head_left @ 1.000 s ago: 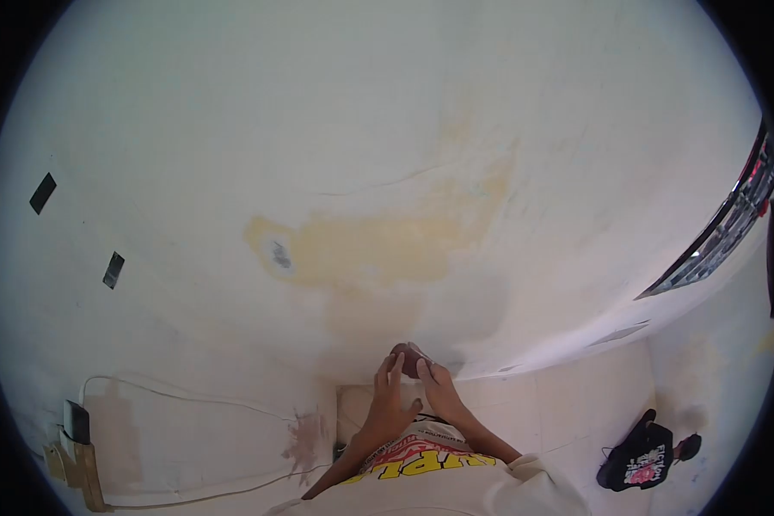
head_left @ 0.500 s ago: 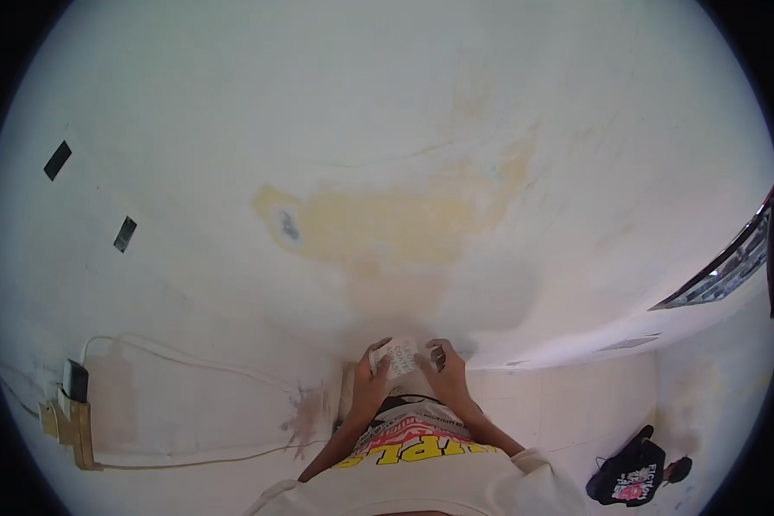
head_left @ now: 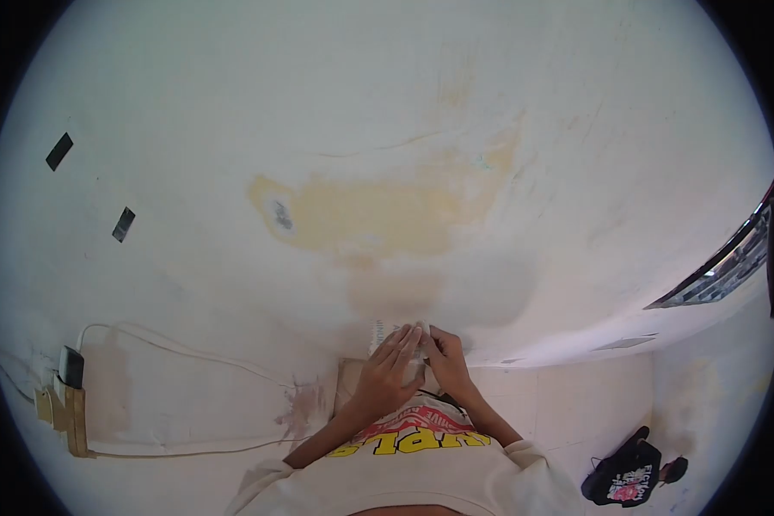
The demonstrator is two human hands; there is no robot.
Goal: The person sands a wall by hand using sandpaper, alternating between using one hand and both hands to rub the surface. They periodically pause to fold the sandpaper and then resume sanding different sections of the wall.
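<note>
Both my hands meet in front of my chest, low in the middle of the view. Together they hold a small white printed packet [head_left: 382, 330], of which only the top edge shows. My left hand [head_left: 389, 371] lies over the packet with its fingers spread across it. My right hand [head_left: 446, 361] pinches the packet's right side, its fingertips touching those of my left hand. Below the hands is my cream shirt [head_left: 417, 447] with red and yellow lettering.
A white wall with a large yellow stain [head_left: 378, 215] fills most of the view. A dark phone [head_left: 71, 367] sits in a wooden holder at lower left, with a white cable [head_left: 189, 361] running from it. Black clothing [head_left: 623, 477] lies on the tiled floor at lower right. A window grille [head_left: 722, 267] is at right.
One second ago my hands held something brownish; half a second ago the white printed packet faced the camera. Now my left fingers cover most of it and the hands sit closer together.
</note>
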